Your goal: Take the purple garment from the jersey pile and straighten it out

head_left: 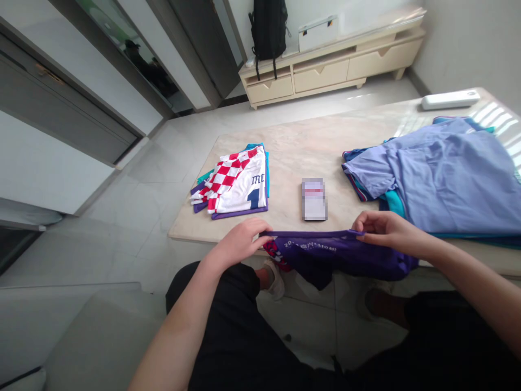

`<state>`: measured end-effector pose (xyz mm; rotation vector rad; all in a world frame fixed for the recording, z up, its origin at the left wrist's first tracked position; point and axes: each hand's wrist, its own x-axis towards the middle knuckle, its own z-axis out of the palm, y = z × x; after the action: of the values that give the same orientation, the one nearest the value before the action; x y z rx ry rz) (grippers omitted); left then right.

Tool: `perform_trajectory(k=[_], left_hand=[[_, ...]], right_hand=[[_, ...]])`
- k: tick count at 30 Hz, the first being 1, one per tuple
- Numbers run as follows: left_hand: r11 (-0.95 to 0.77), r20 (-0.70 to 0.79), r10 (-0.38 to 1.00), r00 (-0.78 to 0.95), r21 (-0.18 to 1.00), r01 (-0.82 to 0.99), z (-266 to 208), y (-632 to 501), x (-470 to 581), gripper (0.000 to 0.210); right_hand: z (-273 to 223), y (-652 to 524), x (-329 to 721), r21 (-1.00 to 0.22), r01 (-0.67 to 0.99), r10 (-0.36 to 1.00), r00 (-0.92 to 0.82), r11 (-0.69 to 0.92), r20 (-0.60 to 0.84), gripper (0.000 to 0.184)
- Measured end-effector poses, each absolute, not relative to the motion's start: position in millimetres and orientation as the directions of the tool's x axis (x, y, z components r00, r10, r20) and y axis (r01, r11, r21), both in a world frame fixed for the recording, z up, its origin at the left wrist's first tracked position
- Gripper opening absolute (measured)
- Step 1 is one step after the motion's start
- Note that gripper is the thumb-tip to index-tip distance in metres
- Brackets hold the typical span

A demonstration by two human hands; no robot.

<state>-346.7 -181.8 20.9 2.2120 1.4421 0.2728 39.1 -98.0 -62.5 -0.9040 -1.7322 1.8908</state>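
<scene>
Seated person at a marble table (293,152). The left hand (240,241) and right hand (380,228), each pinched closed, gripped the upper edge of a purple shirt (342,258), which hung stretched between them just off the table's near edge. Left: 1 folded stack topped by a red-and-white checked jersey (234,184). Right: a loose heap of blue garments (443,174). Between the 2 piles lay a phone (314,199).

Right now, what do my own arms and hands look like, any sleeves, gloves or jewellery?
Both forearms are bare, with no sleeves in view. The left hand and right hand wear no gloves, and no rings, watch or bracelets show. Below them are black trousers.
</scene>
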Motion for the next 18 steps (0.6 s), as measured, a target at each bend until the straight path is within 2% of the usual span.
perform_trajectory(k=[2,4,8,14,18], left_hand=[[-0.307,-0.033,0.928,0.371,0.498,0.811,18,-180,-350,0.011],[-0.250,-0.034,0.949,0.312,0.521,0.816,10,-177,-351,0.012],[-0.018,-0.199,0.970,0.140,0.515,0.857,-15,-166,-348,0.010],[0.035,-0.199,0.978,0.068,0.472,0.881,-33,-152,-335,0.009],[0.054,-0.207,0.977,0.052,0.476,0.878,-36,-148,-335,0.023]], right_hand=[[-67,-101,32,-0.975,0.211,0.659,-0.724,-0.066,-0.202,0.031],[-72,-102,26,-0.941,0.333,0.662,-0.717,0.051,-0.218,0.035],[-83,-99,23,-0.856,0.472,0.736,-0.653,0.212,-0.178,0.024],[-98,-97,26,-0.725,0.649,0.873,-0.467,0.230,-0.142,0.023],[-104,-94,25,-0.731,0.654,0.882,-0.443,0.195,-0.161,0.023]])
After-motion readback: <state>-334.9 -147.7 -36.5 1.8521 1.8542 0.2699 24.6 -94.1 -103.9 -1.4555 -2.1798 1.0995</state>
